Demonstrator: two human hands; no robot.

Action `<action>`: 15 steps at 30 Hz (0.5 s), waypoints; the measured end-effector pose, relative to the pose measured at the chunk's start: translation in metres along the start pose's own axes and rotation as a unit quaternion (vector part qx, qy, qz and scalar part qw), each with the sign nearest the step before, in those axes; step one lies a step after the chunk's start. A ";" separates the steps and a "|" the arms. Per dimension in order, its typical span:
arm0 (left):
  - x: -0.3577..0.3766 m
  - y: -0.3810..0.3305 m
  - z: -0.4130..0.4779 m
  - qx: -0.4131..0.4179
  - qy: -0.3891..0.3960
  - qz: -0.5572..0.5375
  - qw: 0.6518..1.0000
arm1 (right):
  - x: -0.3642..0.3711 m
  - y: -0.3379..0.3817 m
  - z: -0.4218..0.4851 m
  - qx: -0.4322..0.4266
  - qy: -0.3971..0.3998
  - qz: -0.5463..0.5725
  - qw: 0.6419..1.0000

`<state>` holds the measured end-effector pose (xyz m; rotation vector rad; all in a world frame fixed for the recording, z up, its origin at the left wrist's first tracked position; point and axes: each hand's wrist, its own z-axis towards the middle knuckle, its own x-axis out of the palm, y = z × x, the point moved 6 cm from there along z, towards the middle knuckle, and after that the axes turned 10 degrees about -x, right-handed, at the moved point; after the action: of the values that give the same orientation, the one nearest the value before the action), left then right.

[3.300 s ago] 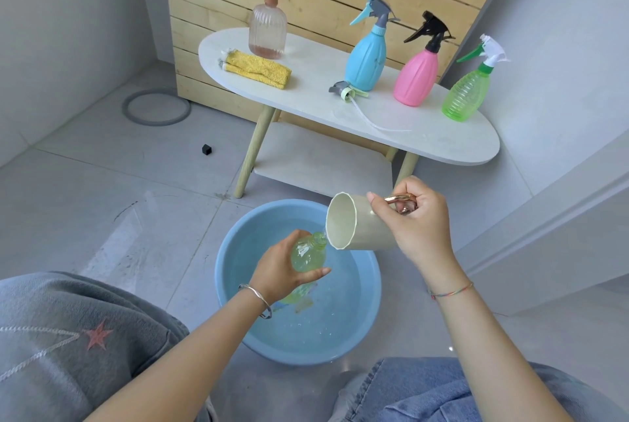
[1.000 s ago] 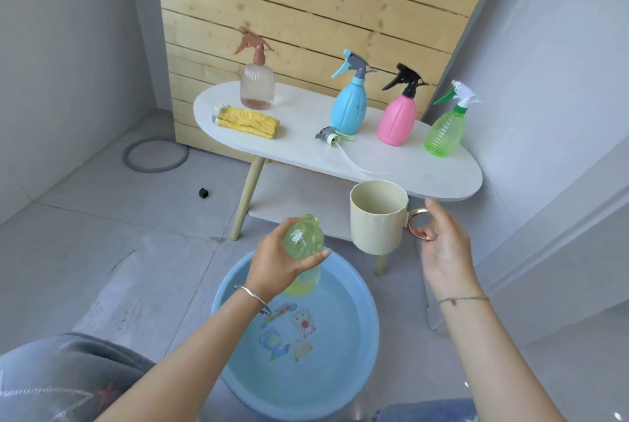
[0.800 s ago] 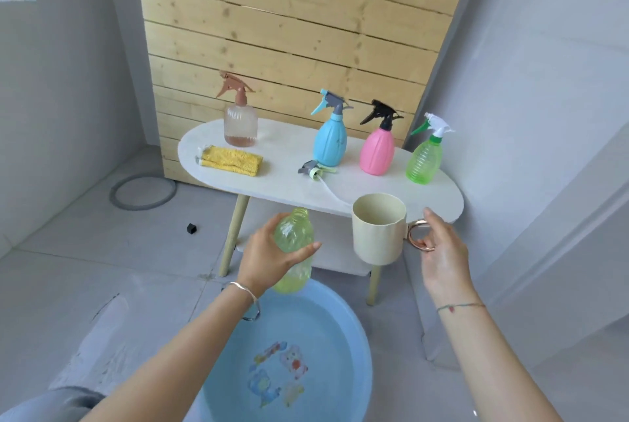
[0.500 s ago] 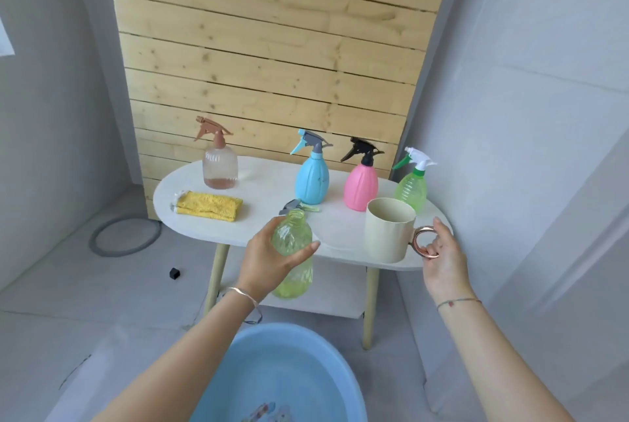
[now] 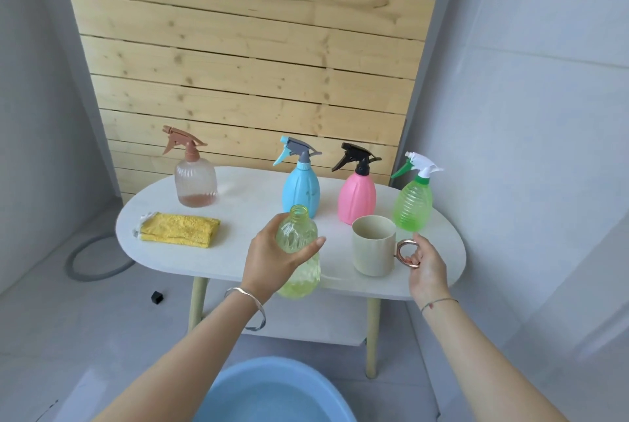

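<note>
Our left hand (image 5: 269,258) grips the uncapped bottle (image 5: 301,280) mid-frame, and our right hand (image 5: 427,268) pinches the mug (image 5: 372,251) handle. Tilting the bottle probably spills water.

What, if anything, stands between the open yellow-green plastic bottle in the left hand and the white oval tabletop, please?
Nothing visible: the yellow-green bottle, gripped by the left hand, hangs at the front edge of the tabletop, with bare surface between the yellow cloth and beige mug.
</note>
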<state>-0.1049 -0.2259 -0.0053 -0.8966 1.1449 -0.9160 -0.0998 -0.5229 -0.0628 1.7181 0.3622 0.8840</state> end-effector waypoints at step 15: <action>-0.010 0.008 0.017 -0.002 -0.010 0.022 1.000 | 0.006 0.014 0.000 -0.145 0.095 -0.170 0.970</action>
<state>-0.0893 -0.2113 -0.0065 -0.8796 1.1449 -0.8675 -0.0979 -0.5239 -0.0479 1.2593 0.6046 0.8034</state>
